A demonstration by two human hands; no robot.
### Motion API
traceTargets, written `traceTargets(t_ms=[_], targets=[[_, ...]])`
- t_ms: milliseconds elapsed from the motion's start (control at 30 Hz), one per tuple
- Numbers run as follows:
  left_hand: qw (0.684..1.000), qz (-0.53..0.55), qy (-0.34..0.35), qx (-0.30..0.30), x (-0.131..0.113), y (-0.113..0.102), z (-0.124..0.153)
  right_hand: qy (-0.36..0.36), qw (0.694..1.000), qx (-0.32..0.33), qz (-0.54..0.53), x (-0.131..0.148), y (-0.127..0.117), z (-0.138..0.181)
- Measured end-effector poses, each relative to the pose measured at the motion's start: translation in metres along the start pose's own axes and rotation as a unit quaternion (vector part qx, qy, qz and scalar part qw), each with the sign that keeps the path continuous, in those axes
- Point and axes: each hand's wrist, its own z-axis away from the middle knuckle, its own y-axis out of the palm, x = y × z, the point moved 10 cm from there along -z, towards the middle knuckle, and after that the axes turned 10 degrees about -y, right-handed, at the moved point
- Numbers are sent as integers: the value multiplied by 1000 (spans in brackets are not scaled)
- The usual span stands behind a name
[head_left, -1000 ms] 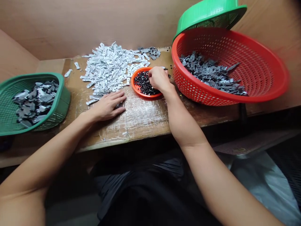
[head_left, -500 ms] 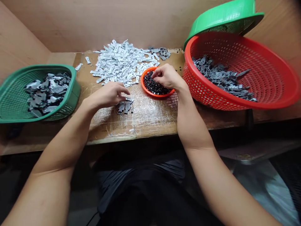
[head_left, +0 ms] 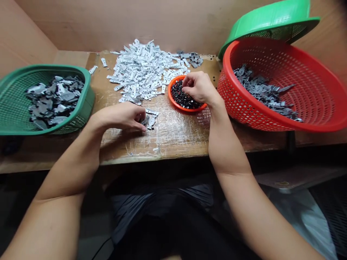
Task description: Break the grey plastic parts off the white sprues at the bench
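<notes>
Low over the board, my left hand (head_left: 123,117) curls its thumb and fingers round the near side of a small cluster of flat grey metal parts (head_left: 150,119). Its fingertips partly hide them. My right hand (head_left: 200,88) dips into an orange bowl (head_left: 173,100) of small round black pieces (head_left: 187,101). Thumb and index finger are pinched together there, and whatever is between them is too small to make out. Behind both hands spreads a large heap of whitish metal parts (head_left: 146,68).
A green basket (head_left: 88,97) of assembled-looking metal parts stands at left. To the right, a big red basket (head_left: 230,97) holds grey metal pieces, with a bright green basket (head_left: 271,21) tilted behind it. Some darker parts (head_left: 195,59) lie by the back wall.
My left hand has come down and closed round the near side of the metal cluster. My right hand stays at the bowl, fingers still pinched. The whole view has shifted slightly.
</notes>
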Motion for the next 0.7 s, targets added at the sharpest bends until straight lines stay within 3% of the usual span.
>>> traceTargets(t_ms=[167,367,433,567,700], targets=[[998,-16,-12,-63,-16,2,-3,-12,999,-18,-29,16,2,-1],[966,204,-109,-114,13,-14,-10,-27,993,1,-113,32,18,0],[947,268,-121,-130,22,-15,-13,-20,978,23,-205,40,30,2],[902,366,-119,-196,36,-20,-13,1,919,77,-386,64,64,8],[884,394,-106,-228,41,-25,-9,8,904,113,-413,84,87,12]])
